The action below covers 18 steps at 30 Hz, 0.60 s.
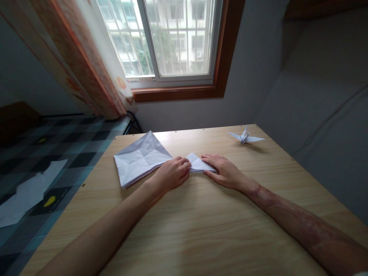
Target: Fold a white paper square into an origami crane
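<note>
On the pale wooden surface, the curled left hand, grip unclear, touches a small folded white-paper triangle; the right hand lies flat on it, thumb apart.

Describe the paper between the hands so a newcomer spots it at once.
At the wooden table by the window, find the left hand and right hand. The small folded paper lies between them, touched by both. It is flatter than the winged paper crane and smaller than the creased paper to its left.
</note>
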{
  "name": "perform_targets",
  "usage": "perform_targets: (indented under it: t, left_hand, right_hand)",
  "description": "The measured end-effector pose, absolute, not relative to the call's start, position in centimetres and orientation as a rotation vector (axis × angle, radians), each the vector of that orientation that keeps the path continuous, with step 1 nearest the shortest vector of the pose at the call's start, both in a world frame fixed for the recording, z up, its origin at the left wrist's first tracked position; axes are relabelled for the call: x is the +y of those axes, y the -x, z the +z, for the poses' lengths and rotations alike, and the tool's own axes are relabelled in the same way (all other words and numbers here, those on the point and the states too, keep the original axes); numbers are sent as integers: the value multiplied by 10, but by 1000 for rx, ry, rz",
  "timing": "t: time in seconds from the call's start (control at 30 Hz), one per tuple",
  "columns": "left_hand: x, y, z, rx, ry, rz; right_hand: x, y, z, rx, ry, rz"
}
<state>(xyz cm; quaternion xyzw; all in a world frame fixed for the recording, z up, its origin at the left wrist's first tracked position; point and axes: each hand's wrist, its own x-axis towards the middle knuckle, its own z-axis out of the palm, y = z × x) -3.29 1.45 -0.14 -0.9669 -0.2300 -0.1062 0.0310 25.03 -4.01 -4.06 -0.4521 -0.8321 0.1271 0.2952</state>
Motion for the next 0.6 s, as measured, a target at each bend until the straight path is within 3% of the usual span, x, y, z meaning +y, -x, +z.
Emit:
perform_targets:
  t: [0.3,0.5,0.6]
  left_hand:
    - [13,30,-15,-916,2830,-450]
    - [13,23,-17,-1111,2762,-694]
    - [16,18,-13,-1233,2744,-882]
  right_hand:
    - [-35,-243,-38,-1976,1264,443]
    - [-17,-222,-51,-1429,1233,907]
    - [-7,-210,-57,-1306,1239,899]
